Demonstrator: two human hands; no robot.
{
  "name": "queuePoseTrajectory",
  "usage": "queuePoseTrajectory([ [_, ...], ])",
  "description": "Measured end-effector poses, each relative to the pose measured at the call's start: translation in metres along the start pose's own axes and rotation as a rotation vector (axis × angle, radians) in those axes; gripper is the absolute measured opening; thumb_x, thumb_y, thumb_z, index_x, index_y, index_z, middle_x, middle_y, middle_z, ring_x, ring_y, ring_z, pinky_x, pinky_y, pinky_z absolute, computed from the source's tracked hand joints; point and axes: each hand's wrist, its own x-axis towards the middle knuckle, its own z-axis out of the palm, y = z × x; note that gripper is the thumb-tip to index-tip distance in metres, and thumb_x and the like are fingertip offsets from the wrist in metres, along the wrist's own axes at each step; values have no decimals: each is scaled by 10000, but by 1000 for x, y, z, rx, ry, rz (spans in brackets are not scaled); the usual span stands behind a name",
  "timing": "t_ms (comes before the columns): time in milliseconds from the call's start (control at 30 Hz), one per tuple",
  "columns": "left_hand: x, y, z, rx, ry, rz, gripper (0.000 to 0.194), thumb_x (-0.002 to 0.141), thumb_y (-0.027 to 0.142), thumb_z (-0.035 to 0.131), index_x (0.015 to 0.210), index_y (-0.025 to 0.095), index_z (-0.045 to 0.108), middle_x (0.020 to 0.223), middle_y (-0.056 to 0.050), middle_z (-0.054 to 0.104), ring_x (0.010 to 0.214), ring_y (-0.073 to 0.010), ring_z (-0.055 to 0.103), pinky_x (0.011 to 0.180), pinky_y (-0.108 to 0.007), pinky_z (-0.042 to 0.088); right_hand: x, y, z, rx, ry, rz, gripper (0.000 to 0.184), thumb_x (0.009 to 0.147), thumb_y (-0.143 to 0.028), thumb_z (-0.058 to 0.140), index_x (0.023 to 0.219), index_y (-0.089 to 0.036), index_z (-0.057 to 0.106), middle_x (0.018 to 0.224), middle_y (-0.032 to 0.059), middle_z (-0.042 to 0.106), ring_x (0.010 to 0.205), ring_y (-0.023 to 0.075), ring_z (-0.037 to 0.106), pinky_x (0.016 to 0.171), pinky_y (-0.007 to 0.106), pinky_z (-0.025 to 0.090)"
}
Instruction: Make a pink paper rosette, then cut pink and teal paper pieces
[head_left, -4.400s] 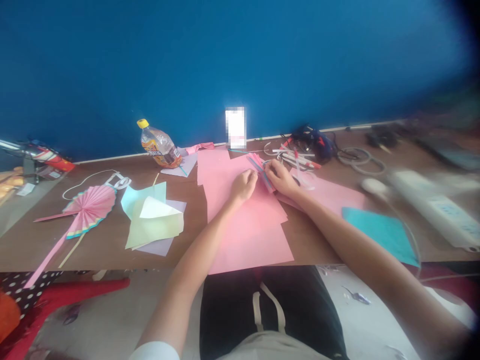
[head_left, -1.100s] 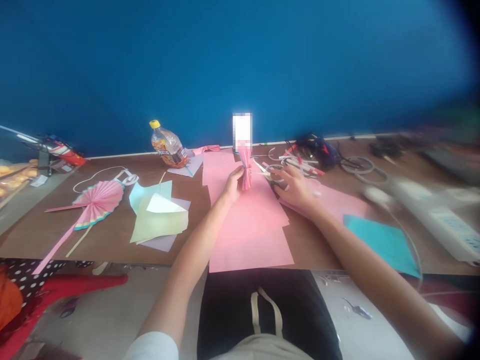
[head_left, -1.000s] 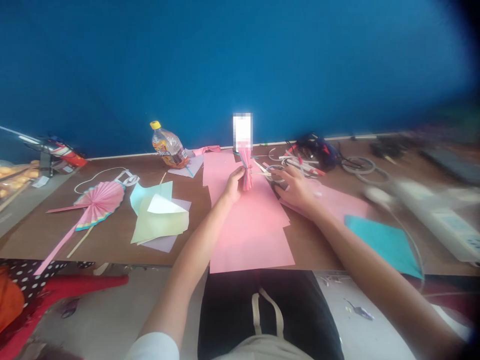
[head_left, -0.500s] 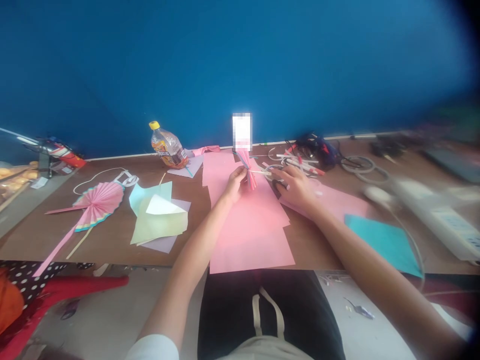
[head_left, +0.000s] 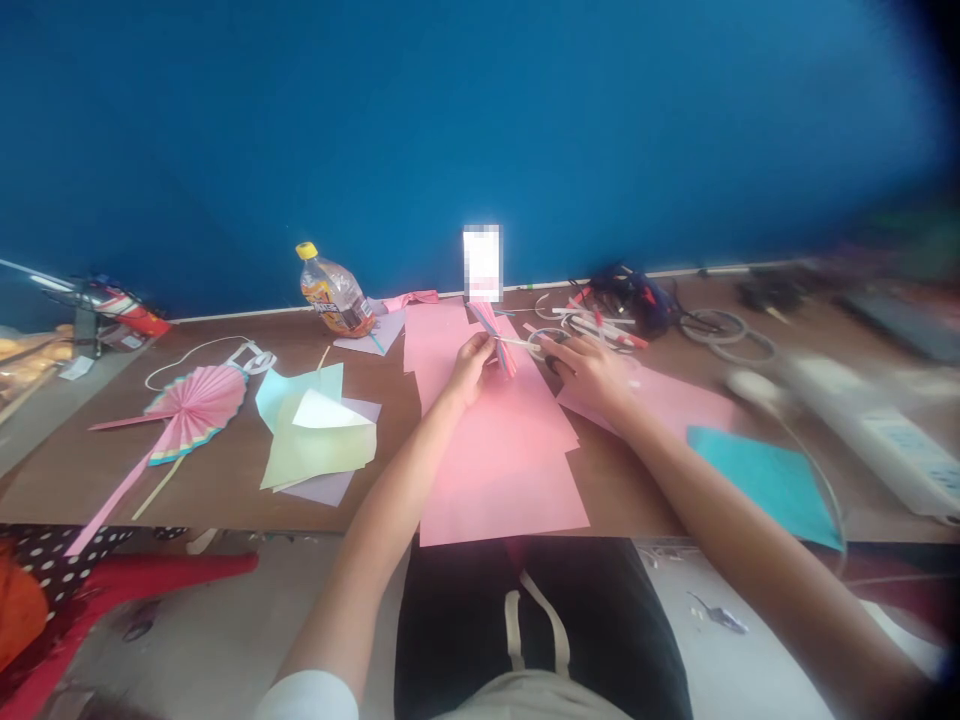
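Observation:
My left hand point(head_left: 472, 365) is closed around a folded, pleated paper point(head_left: 489, 318), pink with blue and pale stripes, held upright over the pink sheets point(head_left: 495, 450). To its right, my right hand point(head_left: 589, 370) grips a pair of scissors point(head_left: 556, 362) by the dark handles. The pale blades point left and reach the middle of the pleated paper; whether they are cutting into it I cannot tell. On the left side of the table lies a pink paper fan point(head_left: 196, 405) with a blue and yellow edge and long pink strips.
A drink bottle point(head_left: 337, 295) with a yellow cap stands at the back left. Pale green and blue papers point(head_left: 319, 440) lie left of the pink sheets. At right are a teal sheet point(head_left: 765, 485), a power strip point(head_left: 877, 440) and cables. A blue wall point(head_left: 480, 130) bounds the back.
My right hand has shifted slightly, its fingers settling lower over the scissors' handles. The left hand and the pleated paper stay almost in place.

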Motion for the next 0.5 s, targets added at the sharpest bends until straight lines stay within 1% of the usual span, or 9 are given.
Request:
queuePoseTrajectory([
  [167, 1, -2, 0, -15, 7, 8, 229, 808, 351, 712, 859, 171, 580, 732, 9, 623, 635, -106, 597, 632, -235, 461, 0, 1, 1, 4, -4, -4, 469, 892, -127, 433, 1310, -252, 607, 976, 86, 685, 894, 253, 591, 706, 341, 434],
  [300, 1, -2, 0, -21, 28, -6, 206, 805, 323, 714, 846, 169, 583, 729, 18, 620, 636, -100, 596, 656, -239, 474, 0, 2, 0, 47, -22, 16, 496, 869, -116, 460, 1325, -262, 592, 978, 74, 687, 903, 249, 605, 703, 331, 441],
  [500, -1, 1, 3, -56, 22, -12, 196, 804, 305, 721, 823, 161, 589, 739, 5, 637, 636, -103, 612, 645, -237, 473, 0, 1, 1, 87, -24, 13, 498, 863, -144, 485, 1338, -255, 584, 1067, 87, 674, 954, 261, 610, 784, 363, 468],
])
